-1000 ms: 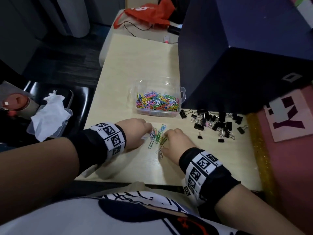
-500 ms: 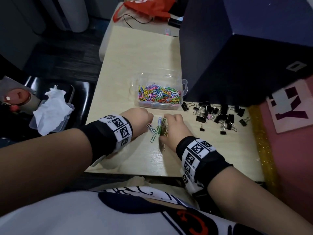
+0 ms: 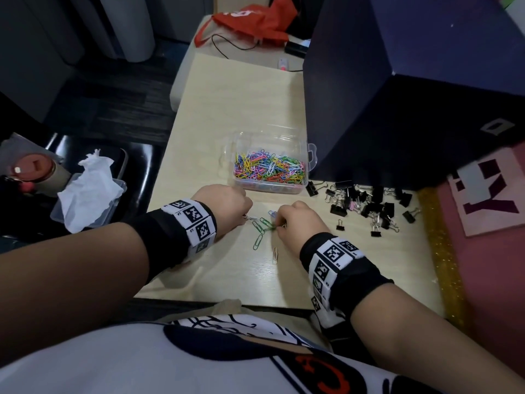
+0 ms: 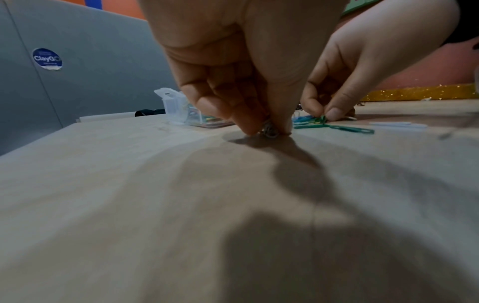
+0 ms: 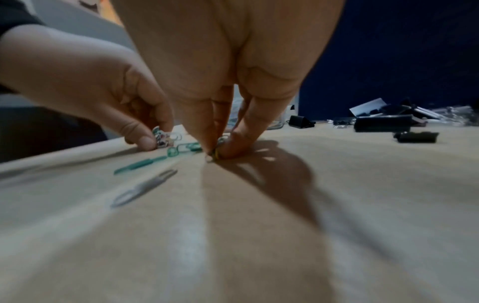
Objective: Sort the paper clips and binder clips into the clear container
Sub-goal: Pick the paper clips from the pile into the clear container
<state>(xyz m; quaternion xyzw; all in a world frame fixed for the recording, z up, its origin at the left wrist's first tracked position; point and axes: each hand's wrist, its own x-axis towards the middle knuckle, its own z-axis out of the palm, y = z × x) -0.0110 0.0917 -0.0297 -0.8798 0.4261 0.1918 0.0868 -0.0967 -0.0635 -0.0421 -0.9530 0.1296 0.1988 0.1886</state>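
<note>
A clear container (image 3: 311,155) on the wooden table holds a heap of coloured paper clips (image 3: 268,167). In front of it lie several loose paper clips (image 3: 262,224), mostly green, with a pale one (image 3: 275,255) nearer me. My left hand (image 3: 245,216) pinches a small bunch of paper clips (image 4: 269,129) against the table. My right hand (image 3: 279,224) pinches paper clips (image 5: 216,153) at the right side of the loose group. Black binder clips (image 3: 369,204) lie scattered to the right.
A tall dark blue box (image 3: 397,95) stands behind the binder clips, right of the container. A pink board (image 3: 488,237) and gold glitter strip (image 3: 443,251) edge the table's right. A tissue in a plastic tray (image 3: 85,197) sits off the table's left.
Both hands have stayed on the loose clips and gathered some into their fingers. The loose group is thinner now. The camera view has shifted slightly.
</note>
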